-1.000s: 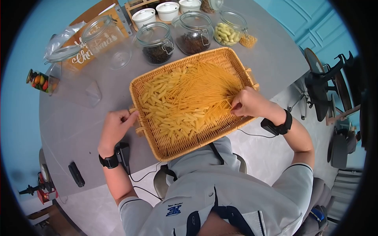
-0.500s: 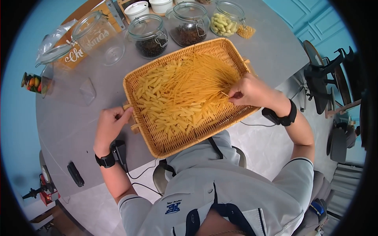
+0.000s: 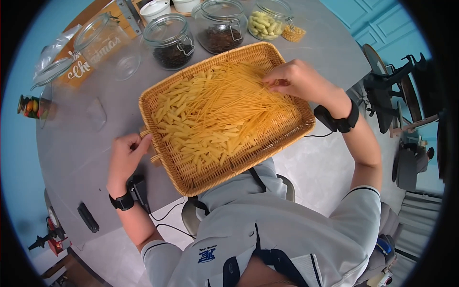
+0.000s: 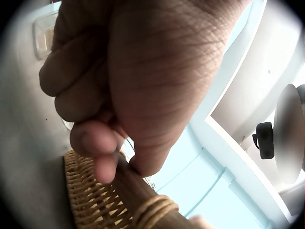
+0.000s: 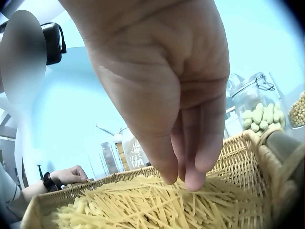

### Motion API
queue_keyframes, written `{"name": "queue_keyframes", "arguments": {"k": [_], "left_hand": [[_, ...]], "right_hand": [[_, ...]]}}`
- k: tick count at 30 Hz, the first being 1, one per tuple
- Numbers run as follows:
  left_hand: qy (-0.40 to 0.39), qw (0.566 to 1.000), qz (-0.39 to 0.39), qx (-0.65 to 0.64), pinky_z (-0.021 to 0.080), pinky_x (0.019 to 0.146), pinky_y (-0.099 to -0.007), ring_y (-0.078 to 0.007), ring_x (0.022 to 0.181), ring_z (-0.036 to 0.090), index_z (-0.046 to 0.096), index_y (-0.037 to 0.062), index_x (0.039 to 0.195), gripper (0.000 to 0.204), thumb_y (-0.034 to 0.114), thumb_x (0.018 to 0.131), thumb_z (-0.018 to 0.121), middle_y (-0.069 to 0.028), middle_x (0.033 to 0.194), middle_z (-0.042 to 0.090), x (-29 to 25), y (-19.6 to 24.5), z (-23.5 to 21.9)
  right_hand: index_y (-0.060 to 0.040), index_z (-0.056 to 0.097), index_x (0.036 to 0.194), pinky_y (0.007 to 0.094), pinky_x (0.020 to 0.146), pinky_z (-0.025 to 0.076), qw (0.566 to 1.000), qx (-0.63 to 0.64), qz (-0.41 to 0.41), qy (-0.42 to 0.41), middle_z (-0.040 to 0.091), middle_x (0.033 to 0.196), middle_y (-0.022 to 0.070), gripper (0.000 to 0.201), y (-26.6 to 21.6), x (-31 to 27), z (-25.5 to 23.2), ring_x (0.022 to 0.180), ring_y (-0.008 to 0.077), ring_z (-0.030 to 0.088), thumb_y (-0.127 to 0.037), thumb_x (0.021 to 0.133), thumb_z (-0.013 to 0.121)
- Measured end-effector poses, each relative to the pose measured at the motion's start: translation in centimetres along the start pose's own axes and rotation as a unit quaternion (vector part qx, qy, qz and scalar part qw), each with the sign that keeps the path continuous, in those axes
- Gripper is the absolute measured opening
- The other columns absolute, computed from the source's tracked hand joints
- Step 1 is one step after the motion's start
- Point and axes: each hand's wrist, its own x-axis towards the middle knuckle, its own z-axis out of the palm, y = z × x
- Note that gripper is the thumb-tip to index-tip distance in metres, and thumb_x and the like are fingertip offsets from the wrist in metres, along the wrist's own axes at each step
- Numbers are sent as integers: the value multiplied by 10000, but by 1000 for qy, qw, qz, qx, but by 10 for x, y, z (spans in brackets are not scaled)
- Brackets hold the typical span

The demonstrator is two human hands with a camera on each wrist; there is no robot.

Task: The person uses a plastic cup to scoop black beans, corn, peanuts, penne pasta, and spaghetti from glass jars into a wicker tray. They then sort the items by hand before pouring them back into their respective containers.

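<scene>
A wicker basket (image 3: 229, 180) (image 5: 241, 148) holds penne (image 3: 174, 103) on its left and long thin pasta strands (image 3: 229, 91) (image 5: 157, 200) across the middle and right. At its left end, my left hand (image 3: 126, 160) (image 4: 128, 81) grips the dark wooden handle (image 4: 133, 188) between thumb and fingers. My right hand (image 3: 303, 85) (image 5: 176, 90) is over the basket's upper right part, its fairly straight fingers pointing down, with the fingertips at the strands. No strand can be made out between thumb and fingers in the right wrist view.
Behind the basket stand glass jars of dark contents (image 3: 169, 55) (image 3: 220, 38) and a jar of pale green pieces (image 3: 264, 25) (image 5: 262, 116). Empty clear jars and a small jar of colourful pieces (image 3: 31, 106) are at the left. A black object (image 3: 88, 217) lies on the grey table (image 3: 71, 165).
My right hand has moved up and left over the strands, away from the basket's right front area. The strands there lie more spread out. My left hand keeps its hold on the handle.
</scene>
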Motion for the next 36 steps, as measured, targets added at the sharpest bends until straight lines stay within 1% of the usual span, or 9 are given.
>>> {"name": "queue_keyframes", "arguments": {"k": [2,6,9,11,15,16,23,27,36], "left_hand": [[4,1000,-9,5,313,483,-286,-71,504,413,594,-42,669,420,241,955,717,-42,515,513,0,1,0],[8,995,-92,-26,317,486,-257,-50,505,452,596,-21,666,423,256,958,725,-15,521,528,-2,6,1],[-1,992,-121,-40,315,489,-247,-40,512,465,592,-10,660,433,270,963,724,0,531,540,0,9,-1],[-7,991,-129,-43,312,491,-246,-36,520,463,588,-8,656,440,274,967,720,6,535,542,0,9,1],[-20,989,-133,-55,304,499,-245,-31,538,452,599,2,665,428,274,974,713,17,560,562,0,8,2],[-22,988,-136,-63,302,505,-245,-31,546,450,602,4,666,424,273,976,711,19,567,565,0,8,2],[-52,988,-130,-64,296,544,-237,-24,580,436,625,23,701,419,309,1004,667,23,595,579,3,3,-4],[-62,984,-157,-64,246,467,-219,-16,493,371,619,60,697,431,358,1004,670,9,580,581,5,2,-9],[-95,978,-157,-99,191,429,-209,-7,440,309,603,66,721,408,361,985,704,45,539,496,13,2,-18]], "right_hand": [[-20,755,1053,330,679,569,998,55,-8,24,766,872,114,207,5,-14,-9,797,224,749,-75,853,757],[20,741,1046,296,654,562,944,152,236,172,747,833,88,181,3,-73,-28,737,166,721,-131,969,679],[57,702,1089,304,704,574,816,330,375,291,725,857,85,354,21,-150,12,714,179,697,-269,1064,564],[64,653,1182,339,829,572,722,468,411,301,726,973,118,449,16,-191,64,848,201,703,-346,1088,498],[59,554,1330,404,1065,483,516,667,420,336,629,1309,159,499,-35,-173,118,1209,247,595,-367,1117,406],[75,504,1373,390,1093,479,488,695,388,359,580,1375,164,480,-49,-159,113,1254,252,573,-320,1121,399],[159,451,1370,368,1139,470,423,741,330,404,555,1387,231,454,-76,-153,110,1291,271,569,-214,1117,396],[170,447,1361,374,1145,473,338,794,305,403,552,1383,241,439,-78,-157,105,1286,286,576,-189,1119,368],[124,468,1343,358,1123,498,280,834,263,397,585,1347,221,381,-70,-179,121,1255,266,604,-151,1104,356]]}}
